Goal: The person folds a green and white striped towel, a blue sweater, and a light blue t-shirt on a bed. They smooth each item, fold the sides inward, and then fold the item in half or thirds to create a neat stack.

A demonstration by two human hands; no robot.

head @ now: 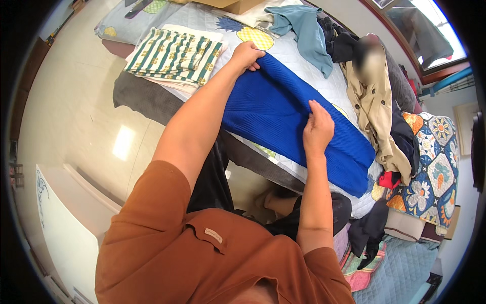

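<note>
A royal-blue ribbed knit garment lies stretched lengthwise over the quilted bed cover in front of me. My left hand pinches its far left end between thumb and fingers. Near the middle of the cloth, my right hand rests against a raised fold, fingers close together and pointing away from me. Its palm side is hidden, so any grip there is unclear. Just left of my left hand sits a folded stack of green-and-white striped fabric, with paler cloth beneath it.
Beyond the blue knit lie a teal garment and a beige buttoned coat. A patterned quilt drapes at the right. A phone lies at the far left, and a cardboard box stands at the back. A white board is at lower left.
</note>
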